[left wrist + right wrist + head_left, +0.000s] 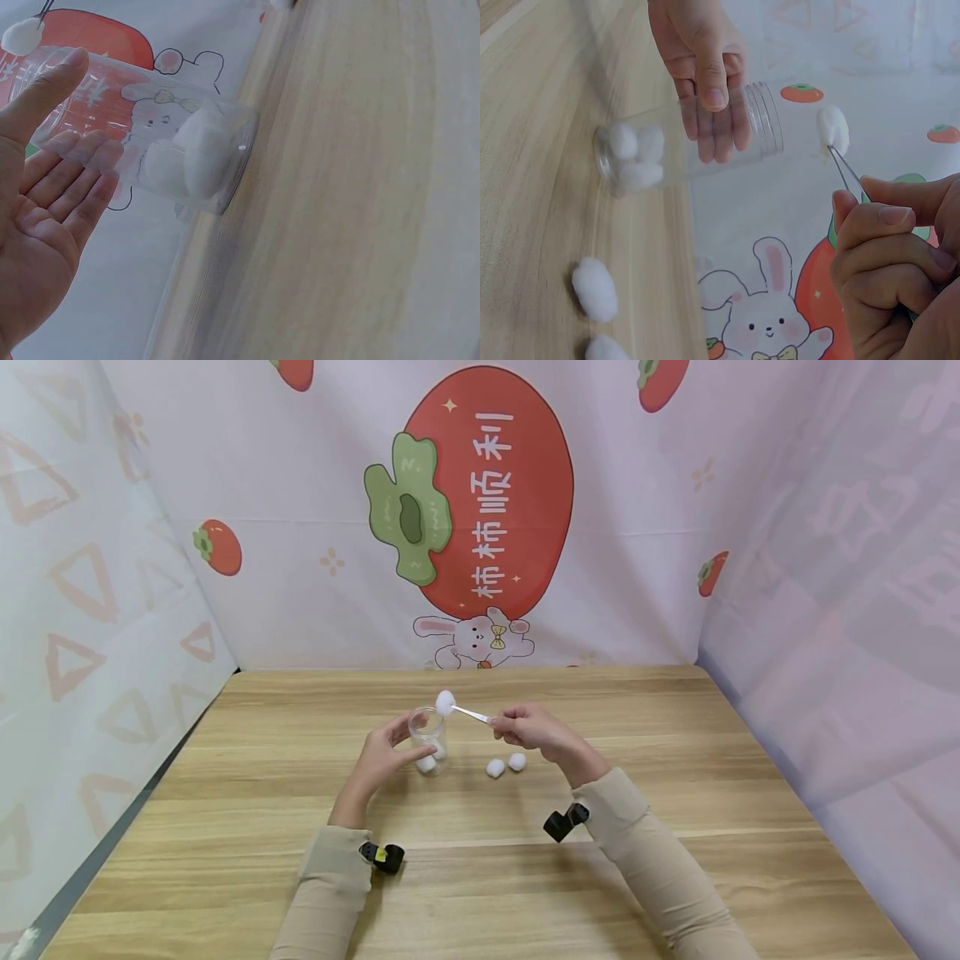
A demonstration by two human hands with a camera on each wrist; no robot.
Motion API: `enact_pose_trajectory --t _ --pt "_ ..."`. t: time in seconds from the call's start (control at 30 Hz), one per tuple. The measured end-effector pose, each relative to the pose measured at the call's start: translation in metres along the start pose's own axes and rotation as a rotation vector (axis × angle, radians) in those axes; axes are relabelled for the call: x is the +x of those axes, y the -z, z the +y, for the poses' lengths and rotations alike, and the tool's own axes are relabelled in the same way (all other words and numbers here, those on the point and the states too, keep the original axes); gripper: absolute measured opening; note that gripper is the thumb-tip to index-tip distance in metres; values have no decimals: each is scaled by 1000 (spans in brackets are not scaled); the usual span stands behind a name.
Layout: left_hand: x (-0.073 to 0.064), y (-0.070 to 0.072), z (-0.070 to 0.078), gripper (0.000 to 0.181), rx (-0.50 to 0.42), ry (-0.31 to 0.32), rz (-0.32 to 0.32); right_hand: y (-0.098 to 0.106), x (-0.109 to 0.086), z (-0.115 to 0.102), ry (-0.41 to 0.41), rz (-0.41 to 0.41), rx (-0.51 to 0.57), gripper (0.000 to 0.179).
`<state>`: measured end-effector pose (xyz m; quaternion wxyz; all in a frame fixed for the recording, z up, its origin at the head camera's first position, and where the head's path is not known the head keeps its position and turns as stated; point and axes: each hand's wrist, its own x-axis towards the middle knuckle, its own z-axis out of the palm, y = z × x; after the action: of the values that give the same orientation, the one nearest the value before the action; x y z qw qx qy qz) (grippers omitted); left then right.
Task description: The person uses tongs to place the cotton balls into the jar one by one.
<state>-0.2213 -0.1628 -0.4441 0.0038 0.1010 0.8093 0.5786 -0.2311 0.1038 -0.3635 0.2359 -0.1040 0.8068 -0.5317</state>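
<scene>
A clear plastic jar [427, 723] stands upright on the table. My left hand [381, 756] holds it from the left, thumb on one side and fingers round the other. Several white cotton balls [641, 176] lie at its bottom in the right wrist view. With my right hand [534, 729] I grip metal tweezers [472, 715], their tips pinching one cotton ball [446, 702]. That cotton ball hangs just beyond the jar's open, threaded mouth, apart from the rim in the right wrist view.
Two loose cotton balls, one nearer the jar [495, 768] and one farther right [517, 762], lie on the wooden table [480, 877]. Behind the table hangs a white cloth [300, 610] printed with persimmons and a rabbit. Similar cloth hangs on both sides.
</scene>
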Motion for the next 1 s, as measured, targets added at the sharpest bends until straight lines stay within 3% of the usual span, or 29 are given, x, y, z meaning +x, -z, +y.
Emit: enact_pose_trajectory --t 0.17,0.37,1.0 --pt "-5 0 14 67 9 12 -5 -2 1 0 7 -8 2 28" --pt "0 1 -2 71 12 -6 -12 -5 3 1 17 -12 1 28" --pt "-1 0 1 71 13 13 -4 -14 9 2 16 -39 10 29"
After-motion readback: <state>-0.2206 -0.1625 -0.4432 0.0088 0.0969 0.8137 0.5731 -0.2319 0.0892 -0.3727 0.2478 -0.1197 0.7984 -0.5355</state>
